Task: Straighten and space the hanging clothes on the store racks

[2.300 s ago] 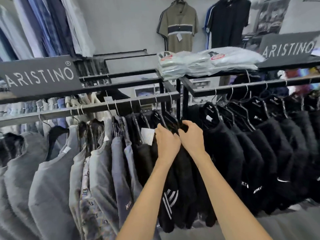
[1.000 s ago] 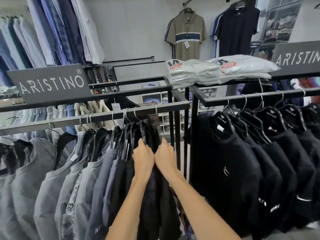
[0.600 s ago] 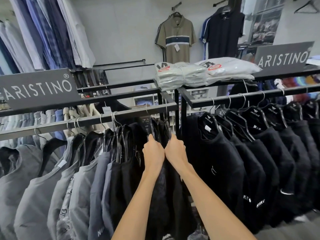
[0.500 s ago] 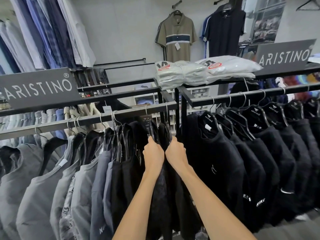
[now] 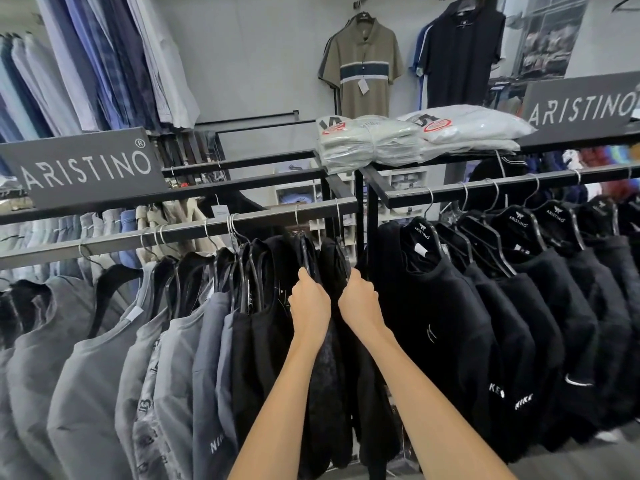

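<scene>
L hand [image 5: 309, 301] and R hand [image 5: 360, 301] are both at the right end of the left rack's front rail [image 5: 180, 233], fingers curled down into the shoulders of the two end garments. L grips the second-last black top [image 5: 308, 251] and R grips the last black top [image 5: 332, 263]. The fingertips are buried in cloth, so I can't tell if they're on the hanger or just on fabric. Change vs half a sec ago: the hands were knuckle to knuckle then, and now there's a clear gap btwn them, w/ dark cloth showing through. The two hooks [image 5: 296, 216] sit apart on the rail, and the last one hangs close to the end post [image 5: 358, 209]. So I'd say the parting move is under way: this pair is being spaced, not just held. A sec ago these tops were packed in w/ the rest. What's left: the tight bunch [image 5: 242, 268] just left of L hand has its hooks jammed together, so it prob needs spreading next. There's not much rail left at the right end, so any room has to come from sliding things leftward. The grey tops [image 5: 97, 358] toward the rail's left end look fairly even. The black sweaters [image 5: 446, 323] on the right rack hang regularly and are untouched.
</scene>
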